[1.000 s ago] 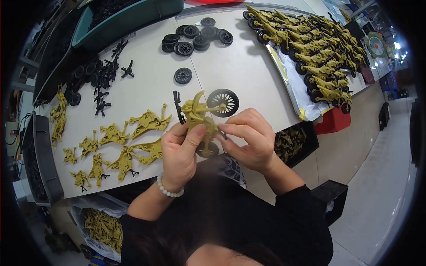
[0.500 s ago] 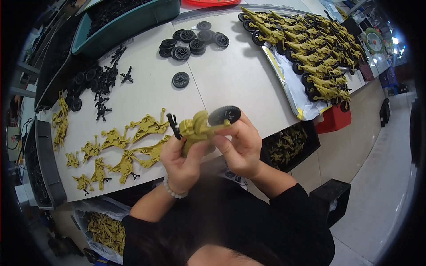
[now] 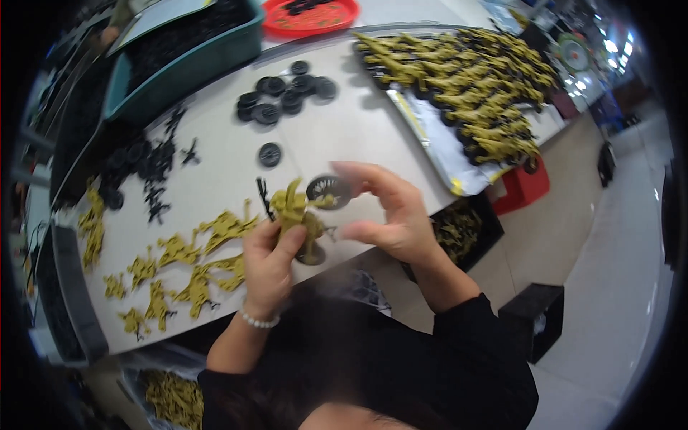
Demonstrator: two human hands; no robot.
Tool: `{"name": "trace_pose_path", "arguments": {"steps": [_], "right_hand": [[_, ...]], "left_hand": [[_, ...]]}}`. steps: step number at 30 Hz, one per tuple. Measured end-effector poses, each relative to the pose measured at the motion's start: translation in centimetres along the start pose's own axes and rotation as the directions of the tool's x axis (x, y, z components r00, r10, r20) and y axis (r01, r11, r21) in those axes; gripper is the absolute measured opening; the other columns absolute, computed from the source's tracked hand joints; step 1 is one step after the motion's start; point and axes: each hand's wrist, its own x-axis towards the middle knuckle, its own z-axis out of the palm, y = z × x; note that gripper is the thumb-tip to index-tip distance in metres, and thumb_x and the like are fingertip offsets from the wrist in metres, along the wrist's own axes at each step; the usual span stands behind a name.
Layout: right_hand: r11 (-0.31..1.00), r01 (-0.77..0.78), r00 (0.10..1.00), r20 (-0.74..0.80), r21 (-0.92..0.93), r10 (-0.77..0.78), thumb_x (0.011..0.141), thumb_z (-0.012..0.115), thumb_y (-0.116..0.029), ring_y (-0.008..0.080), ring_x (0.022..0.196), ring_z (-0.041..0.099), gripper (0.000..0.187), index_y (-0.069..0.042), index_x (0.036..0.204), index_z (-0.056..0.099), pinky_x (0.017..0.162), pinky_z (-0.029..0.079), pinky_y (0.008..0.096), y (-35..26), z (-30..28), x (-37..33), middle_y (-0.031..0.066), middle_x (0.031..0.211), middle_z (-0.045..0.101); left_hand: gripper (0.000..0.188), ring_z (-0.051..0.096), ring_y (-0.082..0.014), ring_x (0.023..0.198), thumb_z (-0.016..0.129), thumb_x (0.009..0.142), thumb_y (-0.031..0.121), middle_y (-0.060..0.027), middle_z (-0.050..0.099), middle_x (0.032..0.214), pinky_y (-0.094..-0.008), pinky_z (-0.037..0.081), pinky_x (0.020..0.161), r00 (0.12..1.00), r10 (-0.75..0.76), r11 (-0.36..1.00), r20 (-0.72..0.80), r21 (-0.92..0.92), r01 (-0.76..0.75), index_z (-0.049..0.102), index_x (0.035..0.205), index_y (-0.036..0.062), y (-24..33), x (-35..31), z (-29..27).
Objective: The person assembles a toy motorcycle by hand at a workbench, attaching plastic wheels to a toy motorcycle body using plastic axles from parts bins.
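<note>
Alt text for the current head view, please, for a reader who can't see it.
A person's left hand grips a yellow-and-black toy motorbike, while the right hand is open beside it. On the pale table, loose black wheels lie beyond, yellow parts at left, and a tray of similar motorbikes at upper right.

Pale tiled floor [image 3: 566, 222], off-white worktable [image 3: 333, 136]
</note>
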Motion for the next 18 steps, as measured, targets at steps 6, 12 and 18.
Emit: {"name": "trace_pose_path", "arguments": {"steps": [6,12,18], "right_hand": [[0.994,-0.065,0.985,0.152,-0.087,0.078,0.076,0.078,-0.009,0.0136,0.088,0.064,0.040,-0.001,0.113,0.065,0.081,0.049,0.0274,1.1,-1.2,-0.8,0.0074,0.095,0.069],[0.972,-0.204,0.950,0.218,-0.114,0.224,0.077,0.076,-0.007,0.0126,0.092,0.063,0.037,-0.001,0.112,0.064,0.084,0.047,0.0275,-0.6,-3.6,-1.2,0.0073,0.098,0.069],[0.998,-0.033,0.965,-0.262,-0.056,0.017,0.090,0.063,-0.005,0.0136,0.090,0.066,0.027,0.001,0.116,0.058,0.076,0.052,0.0254,1.5,-13.8,3.7,0.0090,0.099,0.069]], "left_hand": [[0.023,0.061,-0.0087,0.070,0.068,0.088,0.011,-0.0051,0.068,0.084,-0.0228,0.049,0.064,0.991,-0.092,0.865,0.100,0.500,0.030,0.066,0.106,-0.0037,0.8,0.1,1.0],[0.043,0.062,-0.0171,0.076,0.075,0.081,0.017,-0.0092,0.066,0.089,-0.0274,0.049,0.070,0.975,-0.123,0.678,0.185,0.733,-0.054,0.061,0.116,-0.0030,0.5,0.5,1.7],[0.063,0.058,-0.0215,0.102,0.074,0.081,0.015,-0.0137,0.056,0.122,-0.0331,0.048,0.087,0.961,0.197,0.659,0.192,0.700,-0.275,0.046,0.136,0.0004,1.8,-0.1,1.8]]}}
